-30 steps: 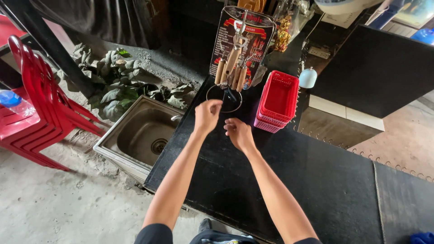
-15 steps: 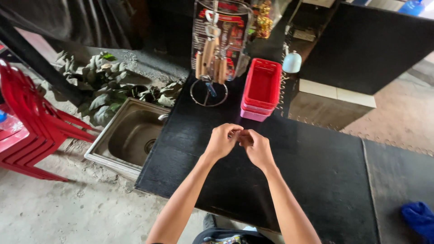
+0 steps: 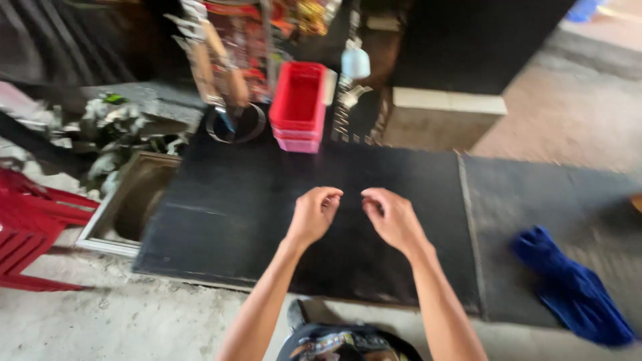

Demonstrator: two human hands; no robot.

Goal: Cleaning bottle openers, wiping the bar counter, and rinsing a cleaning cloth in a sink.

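— Changed since half a second ago?

— Hands no longer joined: left hand (image 3: 313, 215) and right hand (image 3: 393, 218) now slightly apart over the black counter (image 3: 221, 220), fingertips facing each other across a small gap. View swung to the right — blue cloth (image 3: 574, 289) now far more in sight on the right-hand mat, red chairs (image 3: 30, 227) pushed to the left edge. Picture blurred by motion.

— Fingers?

— Left fingers (image 3: 329, 196) curled inward, tips drawn together toward the thumb. Right fingers (image 3: 374, 198) likewise bent and pinched. Possibly something tiny between them; too blurred to tell, so no way to say which way it points or how its long axis runs. Forearms rising from the bottom edge, converging toward the middle of the counter.

— Around the hands?

— Beyond them, at the counter's far edge, stacked red bins (image 3: 298, 101) over a pink one. Just left of those, a wire rack (image 3: 227, 80) with wooden-handled utensils hanging. Steel sink (image 3: 131, 200) sunk beside the counter's left side, leafy greens (image 3: 120, 134) behind it. Blue cloth lying well apart from the right hand.
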